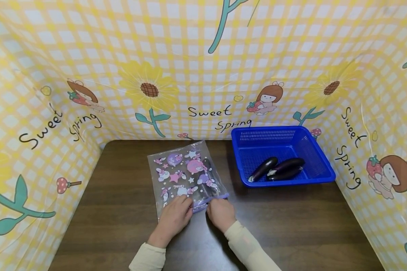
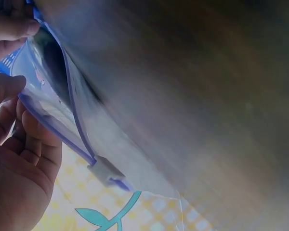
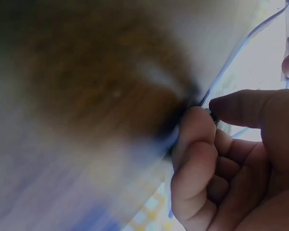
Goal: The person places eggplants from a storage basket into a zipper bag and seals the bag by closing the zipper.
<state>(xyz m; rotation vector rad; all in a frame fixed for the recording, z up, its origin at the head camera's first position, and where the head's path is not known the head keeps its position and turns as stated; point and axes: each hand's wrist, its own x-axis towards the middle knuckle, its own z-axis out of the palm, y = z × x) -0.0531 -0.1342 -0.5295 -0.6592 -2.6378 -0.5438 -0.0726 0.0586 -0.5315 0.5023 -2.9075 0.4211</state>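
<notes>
A clear zip bag [image 1: 169,180] printed with pink and purple cartoon figures lies flat on the table, its purple-edged mouth towards me. A dark eggplant [image 2: 53,60] shows inside, along the bag's right side. My left hand [image 1: 177,213] holds the mouth's edge, thumb over the purple strip [image 2: 50,126]. At the right end of the mouth my right hand [image 1: 222,214] pinches the edge, its other fingers curled under. Between the two hands the mouth gapes. A whitish slider [image 2: 106,172] sits at the far end of the strip in the left wrist view.
A blue plastic basket [image 1: 291,183] stands at the back right, holding dark eggplants [image 1: 263,168] near its front wall. The brown wooden table [image 1: 115,210] is enclosed on the left, back and right by a yellow checked cloth [image 1: 196,82].
</notes>
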